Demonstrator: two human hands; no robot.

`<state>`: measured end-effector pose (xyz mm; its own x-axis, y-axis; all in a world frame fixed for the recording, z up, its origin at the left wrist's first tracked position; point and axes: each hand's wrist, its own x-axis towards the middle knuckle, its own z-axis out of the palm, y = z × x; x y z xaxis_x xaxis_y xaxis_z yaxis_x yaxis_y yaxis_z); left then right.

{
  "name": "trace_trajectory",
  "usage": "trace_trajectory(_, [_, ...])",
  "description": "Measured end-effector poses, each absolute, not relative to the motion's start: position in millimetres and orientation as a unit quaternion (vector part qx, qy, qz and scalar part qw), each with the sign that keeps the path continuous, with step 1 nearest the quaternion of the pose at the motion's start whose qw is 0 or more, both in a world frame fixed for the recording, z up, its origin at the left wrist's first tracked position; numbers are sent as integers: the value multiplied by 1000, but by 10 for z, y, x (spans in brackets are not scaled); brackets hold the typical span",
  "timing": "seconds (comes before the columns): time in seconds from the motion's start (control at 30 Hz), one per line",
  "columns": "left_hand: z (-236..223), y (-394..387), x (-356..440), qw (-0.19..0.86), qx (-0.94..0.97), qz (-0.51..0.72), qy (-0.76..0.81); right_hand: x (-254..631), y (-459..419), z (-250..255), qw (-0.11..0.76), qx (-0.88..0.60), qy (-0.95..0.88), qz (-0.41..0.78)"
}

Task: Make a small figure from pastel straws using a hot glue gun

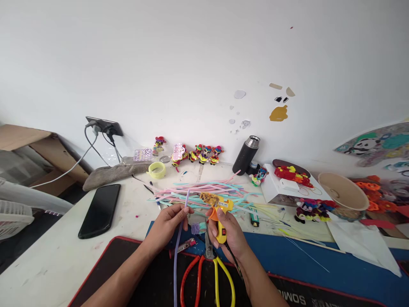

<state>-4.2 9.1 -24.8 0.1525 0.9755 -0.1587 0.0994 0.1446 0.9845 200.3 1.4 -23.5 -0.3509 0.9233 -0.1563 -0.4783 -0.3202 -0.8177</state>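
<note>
While a purple stem (176,260) is pinched, a yellow glue gun (220,232) is gripped

In the head view, the purple stem is held between thumb and fingers of the left hand (171,222), its lower length hanging nearer the wearer. Just to its right, the yellow glue gun is wrapped by the right hand (232,233). Beyond both, pastel stems (225,186) are strewn across the table (60,251).

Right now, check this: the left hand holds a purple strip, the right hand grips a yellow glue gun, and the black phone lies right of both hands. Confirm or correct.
Wrong on one point. The left hand holds the purple strip and the right hand grips the yellow glue gun, but the head view shows the black phone left of both, not right.
</note>
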Motion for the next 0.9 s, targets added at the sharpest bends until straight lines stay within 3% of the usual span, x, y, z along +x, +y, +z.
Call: trace_trajectory(0.9, [-278,66,-36,556,555,355,507,1918,-21,-288,456,-461,-399,648])
